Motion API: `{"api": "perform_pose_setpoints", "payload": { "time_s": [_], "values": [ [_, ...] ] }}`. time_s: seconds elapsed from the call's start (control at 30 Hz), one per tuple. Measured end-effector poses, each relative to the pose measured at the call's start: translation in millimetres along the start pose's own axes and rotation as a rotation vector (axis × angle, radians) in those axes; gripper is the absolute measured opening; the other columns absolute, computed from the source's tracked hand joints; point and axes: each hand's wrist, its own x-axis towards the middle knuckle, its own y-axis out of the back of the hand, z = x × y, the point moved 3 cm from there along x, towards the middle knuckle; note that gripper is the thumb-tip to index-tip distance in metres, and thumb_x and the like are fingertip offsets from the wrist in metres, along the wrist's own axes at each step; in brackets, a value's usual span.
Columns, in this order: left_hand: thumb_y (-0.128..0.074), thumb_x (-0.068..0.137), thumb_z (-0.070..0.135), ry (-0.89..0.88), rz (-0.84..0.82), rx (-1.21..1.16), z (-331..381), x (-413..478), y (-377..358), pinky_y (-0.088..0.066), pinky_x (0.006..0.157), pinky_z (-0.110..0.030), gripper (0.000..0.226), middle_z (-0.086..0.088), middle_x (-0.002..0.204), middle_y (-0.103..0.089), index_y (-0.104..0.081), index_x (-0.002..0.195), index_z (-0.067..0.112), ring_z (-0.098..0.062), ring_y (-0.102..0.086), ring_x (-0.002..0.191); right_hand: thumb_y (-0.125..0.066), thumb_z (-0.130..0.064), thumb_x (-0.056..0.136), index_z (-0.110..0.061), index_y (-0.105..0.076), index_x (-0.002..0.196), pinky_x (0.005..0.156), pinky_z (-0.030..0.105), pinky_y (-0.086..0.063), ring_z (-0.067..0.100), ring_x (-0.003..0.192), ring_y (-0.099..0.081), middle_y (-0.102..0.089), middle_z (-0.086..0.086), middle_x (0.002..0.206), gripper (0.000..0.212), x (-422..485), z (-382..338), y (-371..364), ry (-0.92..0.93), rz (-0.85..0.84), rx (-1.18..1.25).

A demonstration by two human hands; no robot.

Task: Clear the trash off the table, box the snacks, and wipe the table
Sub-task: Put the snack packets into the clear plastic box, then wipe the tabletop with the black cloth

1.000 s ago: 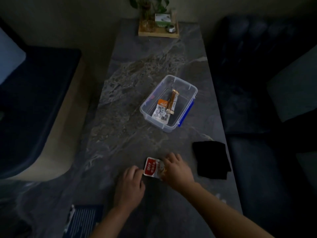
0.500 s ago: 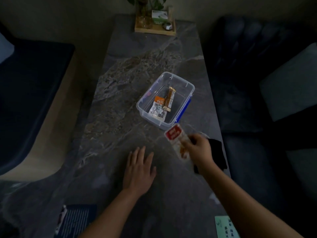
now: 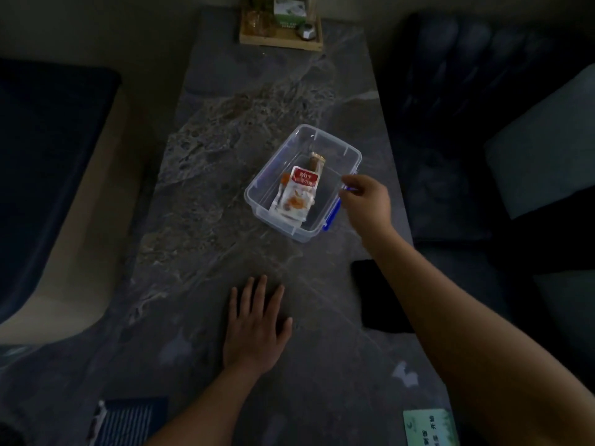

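Snacks are lying inside the clear plastic storage box [image 3: 349,152] that is sitting on the grey marbled table [image 3: 225,175]: a red-and-white snack packet [image 3: 296,196] is resting on top, slanted along the box's length, partly covering an orange packet [image 3: 284,179] and a brown wrapped bar [image 3: 317,160] beneath it. The box is standing lidless, with a blue latch [image 3: 333,214] showing on its right side. The right hand [image 3: 365,201] is hovering over that right rim, fingers loosely curled and holding nothing. The left hand [image 3: 254,323] is lying flat on the table, fingers spread, empty. A black cloth [image 3: 373,297] is sitting near the right edge, partly hidden by the right forearm.
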Motion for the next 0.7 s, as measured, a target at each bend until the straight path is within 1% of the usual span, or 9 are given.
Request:
{"api": "perform_pose_setpoints", "payload": {
  "time_s": [0.03,0.1,0.17,0.23,0.3,0.43,0.5,0.6,0.7],
  "values": [
    [-0.046,0.086,0.056,-0.001,0.001,0.003,0,0,0,-0.015,0.120,-0.058,0.068,-0.013,0.158,-0.034,-0.039,0.147,0.029,-0.035,-0.026,0.147,-0.064,-0.011,0.093,-0.023,-0.067,0.117,0.069,0.023,-0.055,0.007,0.085,-0.068,-0.068,-0.006,0.102,0.027,-7,13,11,0.027,0.050,-0.055],
    [-0.047,0.086,0.056,-0.004,0.013,0.002,0,0,-1,-0.016,0.119,-0.058,0.067,-0.013,0.158,-0.035,-0.041,0.147,0.029,-0.035,-0.026,0.146,-0.067,-0.014,0.091,-0.023,-0.068,0.115,0.072,0.032,-0.058,0.013,0.087,-0.068,-0.069,-0.001,0.103,0.026,-24,47,33,-0.011,0.086,-0.148],
    [-0.047,0.085,0.055,-0.008,0.024,0.008,1,0,-1,-0.016,0.119,-0.058,0.067,-0.014,0.157,-0.036,-0.042,0.147,0.028,-0.036,-0.027,0.146,-0.069,-0.023,0.090,-0.021,-0.068,0.117,0.086,0.043,-0.058,0.020,0.097,-0.066,-0.068,0.003,0.113,0.027,-43,89,53,-0.071,0.034,-0.366],
    [-0.047,0.084,0.054,-0.009,0.040,0.011,2,0,0,-0.017,0.119,-0.059,0.067,-0.014,0.157,-0.037,-0.044,0.146,0.027,-0.036,-0.028,0.145,-0.070,-0.036,0.089,-0.023,-0.063,0.126,0.097,0.044,-0.050,0.028,0.116,-0.054,-0.061,0.005,0.128,0.040,-61,124,65,-0.092,-0.078,-0.637],
    [-0.047,0.084,0.054,-0.007,0.051,0.013,3,0,2,-0.016,0.119,-0.058,0.067,-0.015,0.156,-0.038,-0.046,0.145,0.026,-0.037,-0.030,0.144,-0.069,-0.054,0.085,-0.028,-0.054,0.138,0.099,0.047,-0.047,0.034,0.128,-0.040,-0.047,0.003,0.146,0.060,-75,144,70,-0.129,-0.156,-0.781],
    [-0.045,0.084,0.054,-0.004,0.076,0.030,3,0,2,-0.017,0.119,-0.058,0.067,-0.015,0.155,-0.038,-0.047,0.144,0.025,-0.037,-0.030,0.144,-0.063,-0.073,0.077,-0.033,-0.036,0.149,0.105,0.053,-0.043,0.040,0.136,-0.031,-0.025,0.004,0.160,0.087,-84,159,61,-0.102,-0.246,-0.994],
    [-0.046,0.084,0.053,-0.006,0.084,0.040,3,0,1,-0.017,0.119,-0.058,0.067,-0.016,0.155,-0.038,-0.046,0.144,0.025,-0.037,-0.030,0.144,-0.065,-0.063,0.082,-0.029,-0.039,0.149,0.102,0.051,-0.044,0.042,0.133,-0.034,-0.030,0.009,0.158,0.079,-80,159,58,-0.054,-0.225,-1.053],
    [-0.045,0.084,0.054,-0.006,0.089,0.051,1,0,-4,-0.016,0.119,-0.058,0.067,-0.015,0.156,-0.037,-0.044,0.145,0.026,-0.037,-0.028,0.144,-0.067,-0.034,0.088,-0.018,-0.059,0.131,0.089,0.045,-0.050,0.041,0.122,-0.045,-0.048,0.015,0.140,0.047,-71,155,57,0.046,-0.140,-0.988],
    [-0.044,0.084,0.056,-0.010,0.101,0.059,0,1,-7,-0.015,0.120,-0.057,0.067,-0.015,0.156,-0.036,-0.041,0.145,0.028,-0.038,-0.028,0.144,-0.068,-0.024,0.087,-0.014,-0.066,0.124,0.084,0.043,-0.053,0.038,0.106,-0.057,-0.057,0.017,0.122,0.038,-56,142,66,0.043,-0.150,-0.863]
  ]
}}
